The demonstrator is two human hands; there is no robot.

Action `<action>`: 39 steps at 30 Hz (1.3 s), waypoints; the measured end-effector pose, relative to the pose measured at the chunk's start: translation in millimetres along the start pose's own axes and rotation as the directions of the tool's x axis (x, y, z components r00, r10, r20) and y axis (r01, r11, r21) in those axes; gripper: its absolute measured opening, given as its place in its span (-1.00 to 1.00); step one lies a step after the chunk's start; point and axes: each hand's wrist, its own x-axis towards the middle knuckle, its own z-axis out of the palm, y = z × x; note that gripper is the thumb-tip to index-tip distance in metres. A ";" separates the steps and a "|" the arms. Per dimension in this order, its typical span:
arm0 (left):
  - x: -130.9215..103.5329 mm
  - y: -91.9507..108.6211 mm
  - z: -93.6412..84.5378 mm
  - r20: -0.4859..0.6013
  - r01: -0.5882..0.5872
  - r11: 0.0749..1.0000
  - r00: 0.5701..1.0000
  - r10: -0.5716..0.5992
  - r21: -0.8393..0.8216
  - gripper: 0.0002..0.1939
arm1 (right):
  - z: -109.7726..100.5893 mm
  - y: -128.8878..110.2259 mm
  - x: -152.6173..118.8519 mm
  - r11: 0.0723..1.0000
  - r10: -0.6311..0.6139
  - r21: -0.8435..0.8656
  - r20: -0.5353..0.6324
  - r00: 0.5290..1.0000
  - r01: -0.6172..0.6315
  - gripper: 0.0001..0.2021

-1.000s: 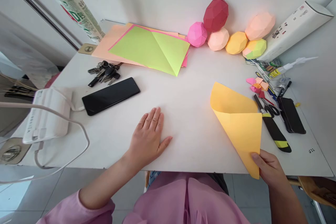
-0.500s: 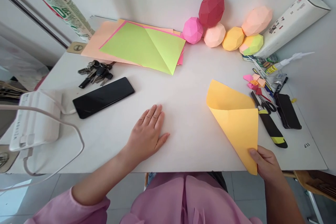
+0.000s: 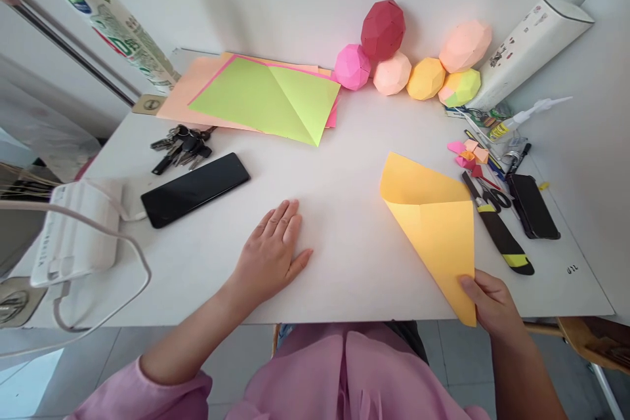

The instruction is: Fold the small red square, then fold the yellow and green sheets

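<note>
My left hand [image 3: 270, 251] lies flat on the white table [image 3: 344, 262], palm down with its fingers stretched out and nothing held. At the right, my right hand [image 3: 492, 302] pinches the lower corner of a folded yellow-orange sheet of paper [image 3: 436, 243], thumb on top. The sheet has a crease across it, and its upper flap stands partly raised. Just beyond the sheet's right edge is a black and yellow utility knife [image 3: 502, 233]. A black phone [image 3: 195, 189] rests to the upper left of my left hand.
Stacked coloured paper, green on top [image 3: 266, 98], lies at the back. Faceted paper balls [image 3: 384, 29] sit along the wall. Keys [image 3: 182, 146] and a white power bank with a cable [image 3: 76, 233] are on the left. Scissors [image 3: 497, 198], a glue bottle [image 3: 512, 123] and a second phone [image 3: 533, 205] lie right.
The view has shifted slightly, so most things appear a little lower or further left. My left hand stays flat on the table, and my right hand keeps its hold on the paper.
</note>
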 end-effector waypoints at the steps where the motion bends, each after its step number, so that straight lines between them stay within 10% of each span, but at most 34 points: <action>1: -0.2 0.3 -0.3 -0.002 0.000 1.000 1.000 0.000 0.000 -0.43 | 0.7 -1.0 0.2 1.000 -0.006 0.006 0.003 1.000 0.006 -0.68; 9: -5.7 5.5 4.3 -0.025 -0.002 0.999 1.000 0.001 -0.042 -0.44 | -1.0 7.8 1.8 0.997 0.023 0.076 -0.020 1.000 -0.022 -0.64; 16: 34.7 37.9 18.7 0.080 -0.167 0.971 0.980 0.183 -0.172 -0.24 | 3.5 3.2 10.2 0.967 0.102 0.241 -0.060 0.993 -0.085 -0.58; 20: 30.6 89.4 11.9 0.130 -0.369 0.833 0.881 0.455 -0.413 -0.24 | 4.2 2.8 11.6 0.954 0.114 0.281 -0.020 0.993 -0.104 -0.60; 24: 15.6 119.6 -0.1 -0.065 -0.498 0.315 0.607 0.792 -0.808 -0.68 | 5.0 0.4 13.0 0.970 0.077 0.226 0.061 0.995 -0.089 -0.59; 26: 19.5 112.3 -8.6 -0.115 -0.368 0.247 0.731 0.673 -0.896 -0.67 | 8.5 -7.6 15.0 0.993 0.026 0.105 0.180 0.983 -0.045 -0.59; 28: 31.6 91.3 -18.9 -0.228 -0.366 0.366 0.901 0.368 -0.856 -0.68 | 15.8 -20.9 18.6 0.998 -0.041 -0.039 0.353 0.935 0.059 -0.58; 30: 46.6 64.5 -28.1 -0.389 -0.420 0.538 0.904 0.178 -0.731 -0.66 | 26.7 -37.6 24.5 0.967 -0.110 -0.141 0.520 0.847 0.212 -0.54; 33: 62.8 30.1 -29.0 -0.246 -0.299 0.570 0.954 0.170 -0.765 -0.13 | 45.0 -64.6 38.8 0.880 -0.174 -0.215 0.684 0.709 0.423 -0.54; 36: 67.7 10.2 -10.6 0.051 -0.002 0.356 0.989 0.138 -0.934 -0.16 | 55.6 -91.5 58.5 0.777 -0.143 -0.295 0.778 0.612 0.556 -0.56; 39: 68.0 -0.3 10.0 0.286 0.279 0.137 0.958 0.031 -0.950 -0.41 | 51.1 -111.8 79.4 0.702 -0.066 -0.404 0.783 0.619 0.586 -0.63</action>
